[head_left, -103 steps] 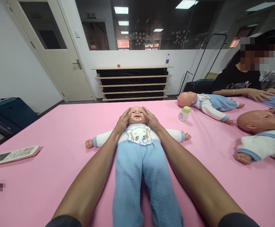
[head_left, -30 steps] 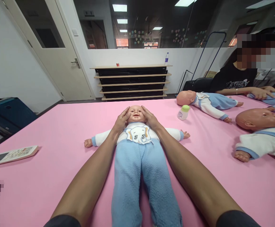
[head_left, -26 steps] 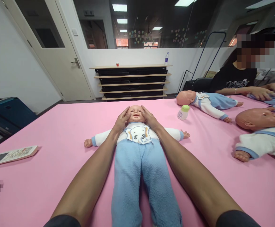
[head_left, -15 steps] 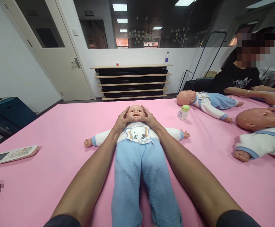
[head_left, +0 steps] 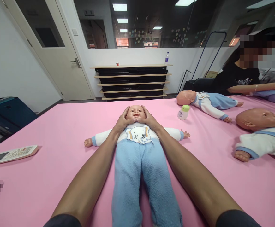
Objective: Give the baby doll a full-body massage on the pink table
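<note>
A baby doll [head_left: 139, 157] in a white and light blue outfit with an elephant face on its chest lies on its back, arms spread wide. My left hand [head_left: 123, 120] cups one side of its head, fingers along the cheek and temple. On the opposite side, my right hand [head_left: 149, 119] holds the head in the same way. Both thumbs rest on the chin just below the mouth, their tips close together. The doll's face shows between my palms, while the sides of its head are hidden under my fingers.
A pink-covered table [head_left: 63, 126] bears two more dolls [head_left: 187, 97] at right, a green-capped bottle [head_left: 183, 112] and a white remote-like device [head_left: 11, 155] at left. A person in a black shirt [head_left: 236, 78] sits at the far right. Shelving [head_left: 130, 75] stands behind.
My thumbs have slid down and inward from beside the doll's mouth to its chin. At right, the other person's arm has moved and the clothed item by it has shifted.
</note>
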The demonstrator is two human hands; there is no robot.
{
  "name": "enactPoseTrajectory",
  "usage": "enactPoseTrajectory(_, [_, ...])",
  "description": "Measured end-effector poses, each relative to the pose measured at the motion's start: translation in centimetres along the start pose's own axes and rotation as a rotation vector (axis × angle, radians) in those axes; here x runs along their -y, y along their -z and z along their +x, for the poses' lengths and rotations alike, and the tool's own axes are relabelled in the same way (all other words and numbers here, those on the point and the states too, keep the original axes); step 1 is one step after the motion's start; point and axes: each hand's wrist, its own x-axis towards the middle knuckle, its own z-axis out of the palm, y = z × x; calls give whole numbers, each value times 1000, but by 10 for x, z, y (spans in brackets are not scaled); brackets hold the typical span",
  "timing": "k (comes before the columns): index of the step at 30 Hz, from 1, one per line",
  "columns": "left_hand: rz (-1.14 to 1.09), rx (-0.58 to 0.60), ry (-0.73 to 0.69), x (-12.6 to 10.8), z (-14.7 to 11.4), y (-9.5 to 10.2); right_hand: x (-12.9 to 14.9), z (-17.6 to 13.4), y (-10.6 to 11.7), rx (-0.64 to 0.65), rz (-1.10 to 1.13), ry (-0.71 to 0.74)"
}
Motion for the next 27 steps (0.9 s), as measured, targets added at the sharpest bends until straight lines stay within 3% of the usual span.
enactPoseTrajectory(3, [37, -6, -5, -2, -3, 0, 6, -4, 0, 27, -22, -17])
enactPoseTrajectory(9, [-80, -9, 49, -5, -2, -3, 3, -2, -2, -41, 64, -52])
enactPoseTrajectory(16, [-147, -118, 60, 2, 6, 0, -12, 11, -2, -69, 170, -16])
enactPoseTrajectory(24, [17, -21, 7, -2, -2, -1, -3, 2, 2, -11, -46, 16])
enactPoseTrajectory(27, [25, -20, 9, -3, -3, -1, 2, -2, 1, -14, -24, -7])
